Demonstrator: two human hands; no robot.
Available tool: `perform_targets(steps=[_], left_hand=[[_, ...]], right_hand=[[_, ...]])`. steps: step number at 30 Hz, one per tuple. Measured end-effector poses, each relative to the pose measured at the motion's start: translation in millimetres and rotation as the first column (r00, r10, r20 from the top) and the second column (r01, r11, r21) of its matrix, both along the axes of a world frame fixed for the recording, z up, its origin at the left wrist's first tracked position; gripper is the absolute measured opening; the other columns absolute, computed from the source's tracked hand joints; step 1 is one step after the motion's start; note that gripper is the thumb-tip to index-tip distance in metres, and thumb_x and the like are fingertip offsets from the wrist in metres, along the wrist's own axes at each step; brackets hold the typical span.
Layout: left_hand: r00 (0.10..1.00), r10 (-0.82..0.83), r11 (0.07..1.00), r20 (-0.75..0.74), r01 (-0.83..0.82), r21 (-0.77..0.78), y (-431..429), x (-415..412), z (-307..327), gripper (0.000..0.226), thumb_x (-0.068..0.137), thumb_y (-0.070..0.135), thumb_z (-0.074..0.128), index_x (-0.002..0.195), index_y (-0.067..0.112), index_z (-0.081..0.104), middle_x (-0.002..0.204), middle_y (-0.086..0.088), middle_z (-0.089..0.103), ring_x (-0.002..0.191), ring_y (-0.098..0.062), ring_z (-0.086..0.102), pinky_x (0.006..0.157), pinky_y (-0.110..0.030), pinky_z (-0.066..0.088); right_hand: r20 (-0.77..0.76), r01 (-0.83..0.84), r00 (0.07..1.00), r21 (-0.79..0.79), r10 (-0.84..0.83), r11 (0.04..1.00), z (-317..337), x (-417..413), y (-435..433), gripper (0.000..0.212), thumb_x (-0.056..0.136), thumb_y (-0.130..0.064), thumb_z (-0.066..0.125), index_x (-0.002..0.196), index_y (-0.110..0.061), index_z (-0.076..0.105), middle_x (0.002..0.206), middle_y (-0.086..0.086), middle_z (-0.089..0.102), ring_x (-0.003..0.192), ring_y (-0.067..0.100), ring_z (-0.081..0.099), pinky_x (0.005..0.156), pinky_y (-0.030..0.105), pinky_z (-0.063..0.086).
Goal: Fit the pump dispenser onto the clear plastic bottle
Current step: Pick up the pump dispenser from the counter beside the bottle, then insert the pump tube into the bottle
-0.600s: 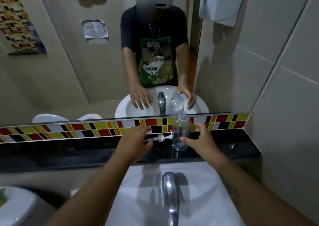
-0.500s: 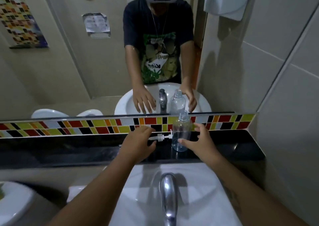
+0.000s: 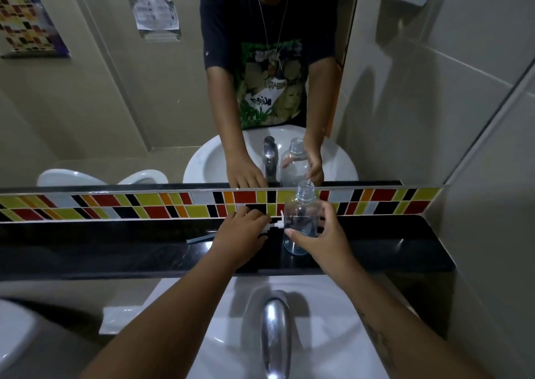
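The clear plastic bottle [image 3: 301, 219] stands upright and uncapped on the black stone ledge [image 3: 390, 251] behind the sink. My right hand [image 3: 321, 236] wraps its thumb and fingers around the bottle's lower half. The white pump dispenser [image 3: 275, 224] lies on its side just left of the bottle, its thin tube [image 3: 201, 238] pointing left along the ledge. My left hand [image 3: 241, 234] covers the pump's middle with fingers curled over it; only the white head and the tube end show.
A chrome faucet [image 3: 273, 329] rises from the white sink [image 3: 327, 335] directly below my arms. A mirror [image 3: 115, 103] and a coloured tile strip [image 3: 115, 205] back the ledge. A white fixture [image 3: 14, 338] sits at lower left. A tiled wall [image 3: 492, 176] closes the right side.
My right hand has closed around the bottle. My left hand has come down over the pump dispenser. The camera has moved nearer and tilted down.
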State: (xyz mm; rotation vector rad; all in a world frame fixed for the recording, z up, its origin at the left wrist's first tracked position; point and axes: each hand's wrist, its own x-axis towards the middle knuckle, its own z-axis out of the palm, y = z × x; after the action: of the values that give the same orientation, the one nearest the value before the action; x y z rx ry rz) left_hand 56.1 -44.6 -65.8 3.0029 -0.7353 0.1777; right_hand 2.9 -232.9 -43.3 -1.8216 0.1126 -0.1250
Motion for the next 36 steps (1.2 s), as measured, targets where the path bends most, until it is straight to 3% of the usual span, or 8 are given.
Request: perform_targets(steps=[8, 12, 15, 18, 21, 24, 31, 36], left_hand=[[1.000, -0.006, 1.000, -0.020, 0.006, 0.001, 7, 3, 14, 0.052, 0.094, 0.028, 0.063, 0.143, 0.020, 0.050, 0.142, -0.003, 0.058, 0.131, -0.023, 0.048, 0.106, -0.037, 0.036], [0.995, -0.056, 0.964, -0.088, 0.030, -0.266, 26, 4, 63, 0.040, 0.089, 0.023, 0.073, 0.127, 0.016, 0.065, 0.127, -0.007, 0.066, 0.117, -0.027, 0.057, 0.099, -0.039, 0.046], [0.991, -0.026, 0.828, -0.132, -0.053, -0.559, 38, 1, 112, 0.025, 0.086, 0.025, 0.078, 0.108, 0.022, 0.067, 0.110, -0.001, 0.069, 0.100, -0.020, 0.063, 0.089, -0.039, 0.052], [0.942, -0.095, 0.509, -0.321, -0.231, -0.829, 43, -8, 168, 0.023, 0.079, 0.029, 0.081, 0.098, 0.027, 0.067, 0.102, 0.001, 0.072, 0.093, -0.015, 0.065, 0.082, -0.033, 0.049], [0.924, -0.247, 0.215, -0.292, -0.241, -0.946, 43, -19, 214, 0.024, 0.073, 0.024, 0.078, 0.096, 0.020, 0.072, 0.096, -0.001, 0.075, 0.092, -0.018, 0.062, 0.084, -0.033, 0.051], [0.928, -0.304, 0.024, -0.218, -0.221, -0.975, 36, -28, 234, 0.020, 0.075, 0.017, 0.072, 0.094, 0.017, 0.070, 0.089, 0.006, 0.076, 0.084, -0.008, 0.067, 0.071, -0.022, 0.055], [0.924, -0.287, -0.188, -0.252, -0.313, -0.931, 15, -30, 211, 0.024, 0.077, 0.021, 0.073, 0.100, 0.016, 0.069, 0.091, 0.005, 0.076, 0.086, -0.007, 0.069, 0.082, -0.030, 0.050], [0.921, -0.289, -0.222, -0.262, -0.330, -0.917, 4, -24, 202, 0.052, 0.075, 0.022, 0.077, 0.123, 0.005, 0.063, 0.111, -0.006, 0.074, 0.104, -0.018, 0.068, 0.087, -0.034, 0.052]], right_hand=[[0.011, -0.007, 1.000, -0.015, 0.007, 1.000, 3, -6, -2, 0.063, 0.071, -0.016, 0.084, 0.120, -0.025, 0.045, 0.116, -0.013, 0.056, 0.095, -0.016, 0.051, 0.073, 0.006, 0.041], [0.010, -0.014, 1.000, -0.018, 0.014, 1.000, 4, -9, -3, 0.062, 0.071, -0.017, 0.084, 0.118, -0.027, 0.045, 0.113, -0.018, 0.055, 0.096, -0.013, 0.051, 0.069, 0.005, 0.042], [0.026, -0.010, 1.000, -0.008, 0.010, 1.000, 5, -13, -4, 0.061, 0.071, -0.016, 0.084, 0.116, -0.027, 0.045, 0.111, -0.022, 0.053, 0.097, -0.013, 0.050, 0.065, 0.002, 0.045], [0.030, -0.014, 0.999, -0.009, 0.015, 1.000, 4, -14, -4, 0.061, 0.071, -0.015, 0.084, 0.116, -0.026, 0.044, 0.110, -0.020, 0.051, 0.097, -0.009, 0.051, 0.063, 0.003, 0.047], [0.021, -0.014, 1.000, -0.008, 0.014, 1.000, 4, -14, -3, 0.063, 0.070, -0.017, 0.084, 0.117, -0.029, 0.044, 0.115, -0.013, 0.052, 0.098, -0.003, 0.053, 0.063, 0.007, 0.047], [0.024, -0.005, 1.000, -0.004, 0.005, 1.000, 4, -13, -3, 0.064, 0.069, -0.018, 0.085, 0.117, -0.028, 0.045, 0.116, -0.012, 0.054, 0.098, -0.003, 0.054, 0.066, 0.007, 0.045], [0.043, 0.015, 0.999, 0.012, -0.015, 1.000, 6, -13, 0, 0.061, 0.068, -0.011, 0.085, 0.113, -0.025, 0.046, 0.105, -0.020, 0.054, 0.092, -0.004, 0.057, 0.067, 0.003, 0.047], [0.047, -0.002, 0.999, 0.000, 0.002, 1.000, 7, -13, -1, 0.062, 0.069, -0.011, 0.085, 0.114, -0.026, 0.045, 0.103, -0.021, 0.054, 0.090, -0.007, 0.056, 0.067, 0.002, 0.046]])
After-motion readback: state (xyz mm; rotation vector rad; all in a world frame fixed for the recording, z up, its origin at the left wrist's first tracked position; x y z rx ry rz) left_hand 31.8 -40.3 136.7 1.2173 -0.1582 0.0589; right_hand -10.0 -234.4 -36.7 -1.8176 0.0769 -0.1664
